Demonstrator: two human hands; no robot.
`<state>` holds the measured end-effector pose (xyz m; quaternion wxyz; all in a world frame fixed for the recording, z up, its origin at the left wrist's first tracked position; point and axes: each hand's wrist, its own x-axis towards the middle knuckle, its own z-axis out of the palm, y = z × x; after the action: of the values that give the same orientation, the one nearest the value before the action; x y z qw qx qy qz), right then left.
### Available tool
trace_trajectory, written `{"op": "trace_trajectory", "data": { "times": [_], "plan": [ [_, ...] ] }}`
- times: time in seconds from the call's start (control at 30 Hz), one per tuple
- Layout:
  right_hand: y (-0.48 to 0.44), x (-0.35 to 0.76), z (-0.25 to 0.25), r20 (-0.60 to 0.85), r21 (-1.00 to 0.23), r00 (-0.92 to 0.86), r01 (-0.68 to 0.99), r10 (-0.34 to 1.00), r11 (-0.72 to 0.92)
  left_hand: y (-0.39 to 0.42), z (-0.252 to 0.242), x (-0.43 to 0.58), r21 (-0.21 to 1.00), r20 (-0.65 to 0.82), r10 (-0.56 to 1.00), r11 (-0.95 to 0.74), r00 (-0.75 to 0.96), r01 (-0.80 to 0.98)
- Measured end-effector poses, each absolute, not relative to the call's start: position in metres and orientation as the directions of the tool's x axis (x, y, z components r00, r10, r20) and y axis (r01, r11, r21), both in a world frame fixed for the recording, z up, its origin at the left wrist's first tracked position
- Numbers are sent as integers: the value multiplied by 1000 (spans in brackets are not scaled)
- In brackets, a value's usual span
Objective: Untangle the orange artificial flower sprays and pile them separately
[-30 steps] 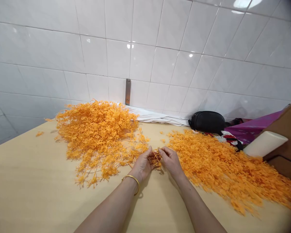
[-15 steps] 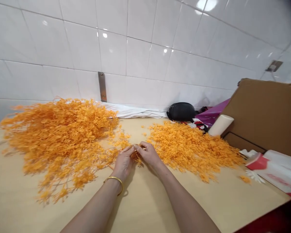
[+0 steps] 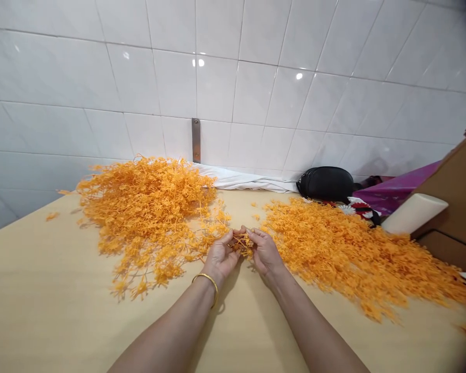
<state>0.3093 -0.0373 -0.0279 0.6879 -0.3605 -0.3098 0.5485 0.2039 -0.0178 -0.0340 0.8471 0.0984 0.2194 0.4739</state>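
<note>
Between my two hands is a small sprig of orange artificial flowers, low over the table. My left hand, with a gold bangle at its wrist, pinches the sprig's left side. The fingers of my right hand close on its right side, and the fingertips nearly meet. To the left lies a tall, loose heap of orange artificial flower stems, trailing toward my left hand. A flatter pile of orange flower pieces spreads out to the right. The fingers partly hide the sprig.
A black pouch lies by the tiled wall, beside purple plastic. At the right, a cream-coloured roll leans near a brown cardboard box. White cloth runs along the back edge of the wooden table.
The view has turned left, so everything sits further right in the picture. My hands have parted slightly, and the sprig between them shows more clearly.
</note>
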Motion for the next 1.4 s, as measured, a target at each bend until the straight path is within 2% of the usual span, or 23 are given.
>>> {"op": "trace_trajectory", "data": {
  "times": [0.1, 0.2, 0.33, 0.43, 0.63, 0.77, 0.87, 1.03, 1.13, 1.2, 1.27, 1.33, 1.4],
  "plan": [
    [-34, 336, -23, -115, -742, 349, -653, 930, 153, -15, -34, 201, 320, -314, 844, 524, 434, -789],
    [-35, 357, -20, -220, -770, 459, -623, 861, 135, -15, -35, 202, 401, -275, 876, 479, 396, -781],
    [-41, 353, -19, -180, -906, 347, -423, 920, -18, -17, -37, 205, 530, -222, 891, 451, 395, -718],
    [-46, 344, -17, -183, -956, 290, -276, 939, -101, -18, -39, 205, 594, -189, 907, 411, 376, -691],
    [-51, 335, -14, -209, -938, 88, -299, 974, -175, -20, -40, 209, 632, -150, 934, 343, 324, -695],
    [-51, 326, -23, -157, -968, -11, -196, 988, -156, -24, -40, 211, 663, -114, 936, 321, 333, -676],
    [-48, 321, -29, -111, -985, 46, -134, 993, -104, -24, -39, 211, 662, -119, 937, 322, 330, -677],
    [-41, 310, -32, -135, -956, 172, -281, 976, -83, -21, -38, 211, 596, -201, 923, 382, 329, -706],
    [-37, 300, -33, -100, -962, 277, -272, 956, -22, -20, -38, 211, 586, -219, 922, 387, 320, -712],
    [-36, 303, -33, 10, -990, 385, -126, 923, 64, -21, -37, 210, 590, -234, 917, 399, 325, -702],
    [-37, 318, -31, 204, -976, 539, 177, 817, 127, -22, -35, 210, 589, -242, 914, 406, 327, -698],
    [-40, 341, -25, 393, -875, 643, 480, 657, 54, -24, -34, 208, 595, -236, 913, 406, 332, -694],
    [-45, 363, -18, 473, -759, 658, 642, 587, -108, -25, -34, 208, 611, -214, 916, 397, 340, -685]
  ]
}}
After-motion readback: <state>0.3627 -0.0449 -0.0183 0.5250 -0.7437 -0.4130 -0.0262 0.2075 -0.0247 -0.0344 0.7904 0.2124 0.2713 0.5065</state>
